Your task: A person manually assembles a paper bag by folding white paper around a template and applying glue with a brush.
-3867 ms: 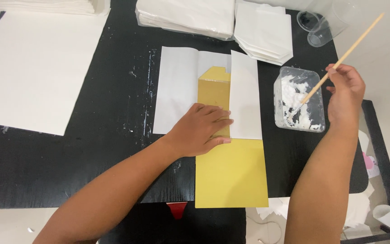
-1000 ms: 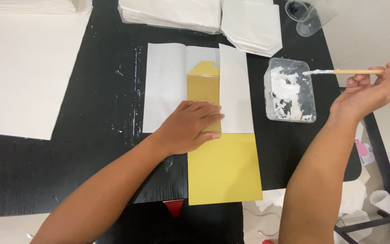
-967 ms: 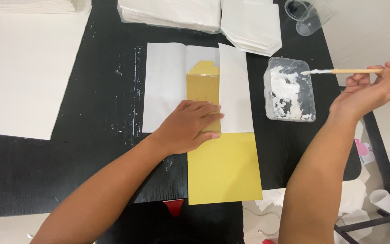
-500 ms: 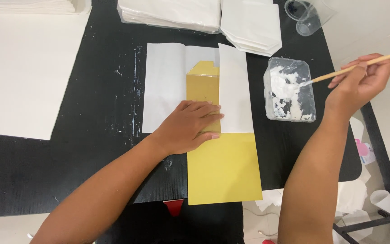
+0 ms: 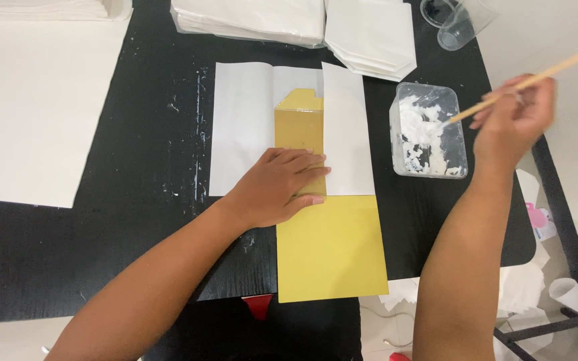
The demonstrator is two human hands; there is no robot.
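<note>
Black tabletop (image 5: 135,234) is lying under your work. Your left hand (image 5: 279,187) is pressing flat, fingers spread, on the yellow template (image 5: 329,247) where the white sheet (image 5: 242,127) is folding over it at the table's middle. Your right hand (image 5: 513,124) is pinching the wooden stick (image 5: 536,77), whose tip is now dipping into the paste tub (image 5: 429,134), having hovered level above it a second ago, so it is loading paste. Paper stacks (image 5: 255,20) are waiting behind.

Right hand (image 5: 513,117) swung in from beyond the worktop's right edge to just beside the clear tub (image 5: 429,130). Wooden stick (image 5: 530,80) tilted from level a second ago to slanting up to the right, its tip dipped down into the white paste (image 5: 419,127) instead of hovering above it.
</note>
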